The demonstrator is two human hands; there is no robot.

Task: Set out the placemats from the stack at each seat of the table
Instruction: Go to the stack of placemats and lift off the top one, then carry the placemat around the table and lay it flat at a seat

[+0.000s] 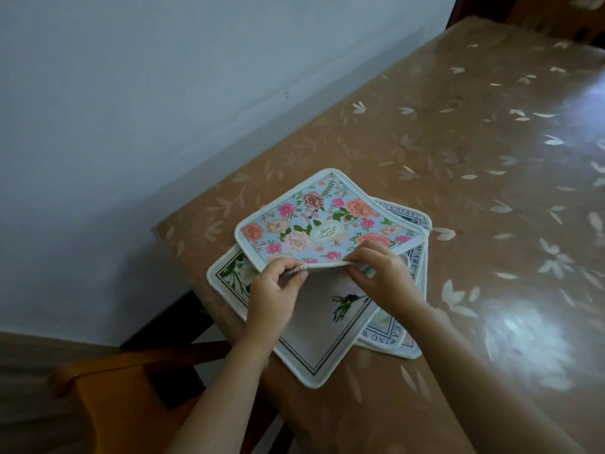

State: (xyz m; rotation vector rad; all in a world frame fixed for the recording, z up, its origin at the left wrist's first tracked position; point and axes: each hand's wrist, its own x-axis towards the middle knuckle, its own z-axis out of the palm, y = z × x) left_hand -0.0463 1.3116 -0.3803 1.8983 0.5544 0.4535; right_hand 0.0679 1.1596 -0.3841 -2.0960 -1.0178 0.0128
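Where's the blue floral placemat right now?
In the head view, the blue floral placemat with white trim tops the stack near the brown table's left corner, its near edge pinched up by the left hand and right hand.

Illumination is dim overall, with a cool bluish cast on the wall in the upper left of the frame. Light enters from the right: broad white glare patches sit on the glossy surface at right centre and lower right, washing out its leaf pattern there. The floral placemat at centre is the sharpest, best-lit area. Softness increases toward the edges; the forearm at lower right and the chair at lower left are blurred. Wide-angle distortion bends the surface edge. Shadow is deep beneath the surface at lower left.
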